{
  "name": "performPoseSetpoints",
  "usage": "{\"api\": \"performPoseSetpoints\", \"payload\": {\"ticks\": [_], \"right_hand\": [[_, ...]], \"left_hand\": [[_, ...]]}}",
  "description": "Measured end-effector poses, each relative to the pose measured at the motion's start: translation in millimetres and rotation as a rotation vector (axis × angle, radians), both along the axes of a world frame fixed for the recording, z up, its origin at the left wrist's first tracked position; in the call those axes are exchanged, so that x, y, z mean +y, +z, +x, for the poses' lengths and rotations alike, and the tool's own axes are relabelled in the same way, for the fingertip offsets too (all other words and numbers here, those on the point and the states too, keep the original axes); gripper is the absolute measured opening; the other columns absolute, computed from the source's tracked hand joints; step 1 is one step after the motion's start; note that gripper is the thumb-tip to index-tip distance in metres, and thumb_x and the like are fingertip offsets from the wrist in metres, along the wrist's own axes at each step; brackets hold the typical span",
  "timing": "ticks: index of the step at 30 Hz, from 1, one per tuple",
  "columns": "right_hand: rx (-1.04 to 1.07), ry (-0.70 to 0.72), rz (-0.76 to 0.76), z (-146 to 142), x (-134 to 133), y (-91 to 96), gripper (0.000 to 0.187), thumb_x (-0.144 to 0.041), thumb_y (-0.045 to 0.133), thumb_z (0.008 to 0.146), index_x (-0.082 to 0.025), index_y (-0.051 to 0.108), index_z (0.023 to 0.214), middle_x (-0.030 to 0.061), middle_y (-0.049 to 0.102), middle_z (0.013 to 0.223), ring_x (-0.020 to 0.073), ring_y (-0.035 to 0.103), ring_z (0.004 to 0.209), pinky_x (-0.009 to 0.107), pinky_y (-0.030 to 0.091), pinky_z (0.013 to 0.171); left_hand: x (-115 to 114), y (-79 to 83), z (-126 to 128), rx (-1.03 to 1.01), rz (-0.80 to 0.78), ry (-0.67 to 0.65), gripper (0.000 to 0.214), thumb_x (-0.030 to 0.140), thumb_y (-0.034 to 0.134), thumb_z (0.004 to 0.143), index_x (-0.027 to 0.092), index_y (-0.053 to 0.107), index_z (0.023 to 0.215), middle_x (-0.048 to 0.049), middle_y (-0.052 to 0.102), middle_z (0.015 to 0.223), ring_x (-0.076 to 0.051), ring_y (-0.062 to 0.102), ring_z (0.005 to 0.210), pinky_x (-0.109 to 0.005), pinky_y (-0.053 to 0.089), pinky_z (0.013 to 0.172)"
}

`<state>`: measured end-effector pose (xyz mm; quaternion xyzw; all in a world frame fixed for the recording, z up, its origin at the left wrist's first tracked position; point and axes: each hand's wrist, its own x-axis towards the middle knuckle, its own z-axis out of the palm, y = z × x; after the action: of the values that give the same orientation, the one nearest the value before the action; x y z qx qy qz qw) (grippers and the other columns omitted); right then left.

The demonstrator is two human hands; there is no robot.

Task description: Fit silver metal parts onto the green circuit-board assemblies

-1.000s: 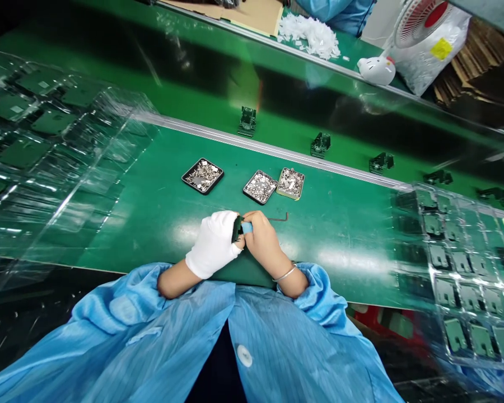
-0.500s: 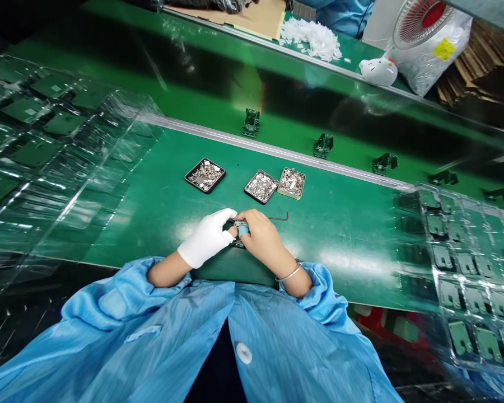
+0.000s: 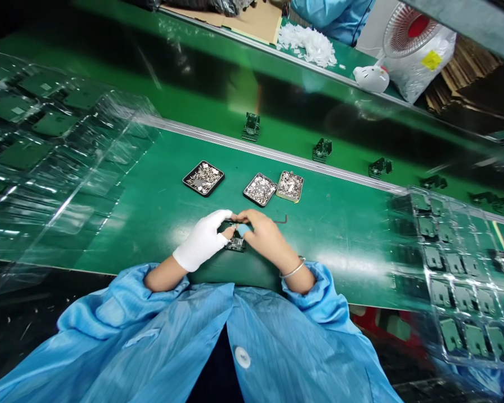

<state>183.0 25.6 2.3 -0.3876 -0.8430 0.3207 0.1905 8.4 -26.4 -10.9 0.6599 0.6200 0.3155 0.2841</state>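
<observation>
Green board (image 3: 237,244), now turned flatter, looks partly silvery.

Left fingers (image 3: 222,216) and right fingers (image 3: 248,215) curve inward.

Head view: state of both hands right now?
Left hand: closed, holding the small circuit board by its left side.
Right hand: closed, holding the same board by its right side.

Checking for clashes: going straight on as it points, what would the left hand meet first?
Probably the right hand, whose fingertips lie just ahead of the left hand; whether they touch is unclear.
</observation>
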Motion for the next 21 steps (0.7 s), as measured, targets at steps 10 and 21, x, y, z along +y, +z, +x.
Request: {"api": "performPoseSetpoints", "payload": {"ticks": [10, 21], "right_hand": [[-0.594, -0.136, 0.274, 0.6, 98.0, -5.3, 0.034, -0.003, 0.042, 0.086, -0.014, 0.067, 0.106, 0.0140, 0.065, 0.107, 0.0276, 0.055, 0.105, 0.044, 0.033, 0.102], [-0.682, -0.051, 0.313, -11.6, 97.2, -9.4, 0.030, -0.007, 0.040, 0.089, -0.007, 0.066, 0.103, 0.0188, 0.066, 0.105, 0.0284, 0.059, 0.101, 0.043, 0.033, 0.100]], "left_hand": [[7.7, -25.9, -26.8, -0.018, -0.041, 0.087, 0.030, 0.040, 0.046, 0.082, 0.018, 0.066, 0.091, -0.0074, 0.073, 0.099, -0.023, 0.066, 0.095, -0.034, 0.052, 0.089], [9.1, -26.6, -23.0, 0.005, -0.009, 0.052, 0.031, 0.038, 0.045, 0.082, 0.018, 0.067, 0.090, -0.0077, 0.073, 0.097, -0.023, 0.067, 0.092, -0.034, 0.053, 0.088]]}}
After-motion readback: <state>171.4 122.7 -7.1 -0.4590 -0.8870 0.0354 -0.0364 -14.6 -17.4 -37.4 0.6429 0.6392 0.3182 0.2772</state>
